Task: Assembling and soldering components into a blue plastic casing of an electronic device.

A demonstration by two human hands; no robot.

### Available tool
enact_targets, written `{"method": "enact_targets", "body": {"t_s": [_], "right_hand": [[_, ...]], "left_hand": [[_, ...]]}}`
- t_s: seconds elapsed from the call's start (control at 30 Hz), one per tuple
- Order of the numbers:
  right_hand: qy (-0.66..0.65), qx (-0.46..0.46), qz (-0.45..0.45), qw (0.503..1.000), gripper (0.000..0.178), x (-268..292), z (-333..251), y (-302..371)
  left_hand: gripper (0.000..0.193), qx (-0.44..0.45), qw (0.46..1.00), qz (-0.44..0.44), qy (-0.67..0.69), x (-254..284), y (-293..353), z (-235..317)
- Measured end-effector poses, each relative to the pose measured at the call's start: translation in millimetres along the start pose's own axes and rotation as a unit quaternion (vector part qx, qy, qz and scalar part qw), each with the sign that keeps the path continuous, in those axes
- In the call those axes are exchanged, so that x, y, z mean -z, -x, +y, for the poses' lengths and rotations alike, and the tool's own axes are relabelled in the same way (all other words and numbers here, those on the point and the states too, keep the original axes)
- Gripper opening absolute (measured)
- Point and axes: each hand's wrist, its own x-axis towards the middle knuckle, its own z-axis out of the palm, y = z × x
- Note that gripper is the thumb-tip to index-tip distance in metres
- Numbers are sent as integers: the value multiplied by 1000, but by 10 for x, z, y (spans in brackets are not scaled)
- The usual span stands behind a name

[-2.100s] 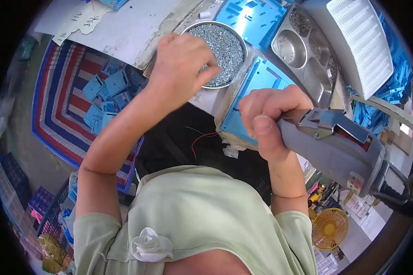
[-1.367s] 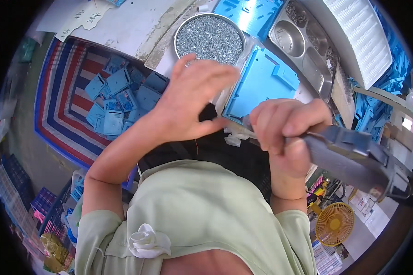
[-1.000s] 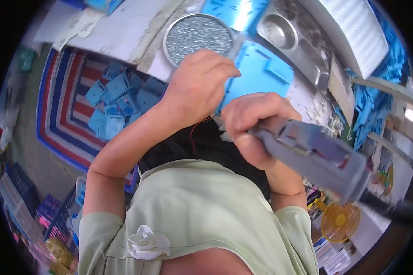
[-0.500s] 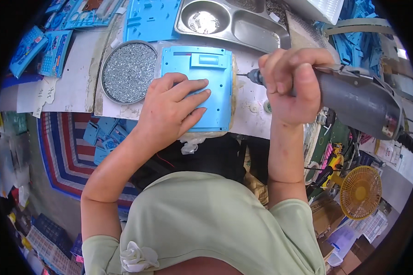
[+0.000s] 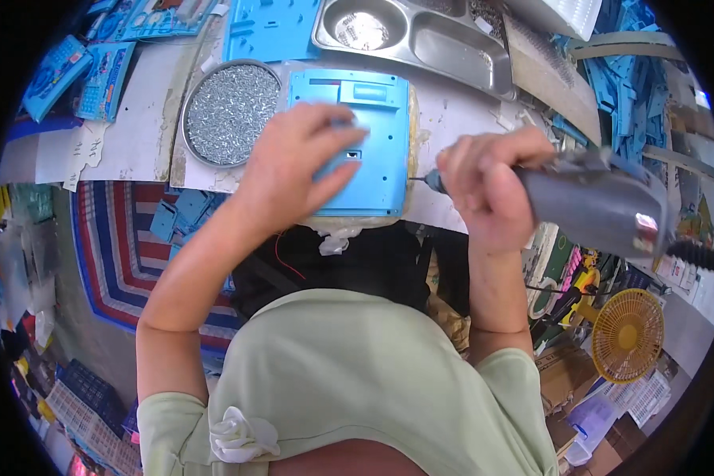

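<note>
The driver [image 5: 583, 205] is held tight in the right hand [image 5: 490, 186], its tip just right of the case [image 5: 377, 125]; the case's left side is partly covered by the left hand [image 5: 292, 163], its fingers spread apart

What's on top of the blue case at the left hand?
The left hand is over the left part of the blue case; contact is unclear. On the rest, dark holes and a raised block show. What the hand covers is hidden.
</note>
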Motion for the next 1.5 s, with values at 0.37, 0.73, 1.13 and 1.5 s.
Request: {"method": "enact_targets", "body": {"t_s": [0.37, 0.73, 1.13, 1.5], "right_hand": [[18, 84, -112, 990, 19, 64, -715, -234], [15, 28, -57, 998, 22, -149, -286, -511], [100, 7, 10, 995, 67, -86, -395, -682], [268, 45, 32, 962, 64, -461, 331, -228]], "left_hand": [[39, 123, 922, 365, 20, 798, 1117, -297], [60, 701, 482, 518, 88, -424, 4483, -1367], [48, 308, 858, 41, -408, 1486, -979, -1716], [46, 294, 943, 63, -144, 2024, -1449, -753]]}}
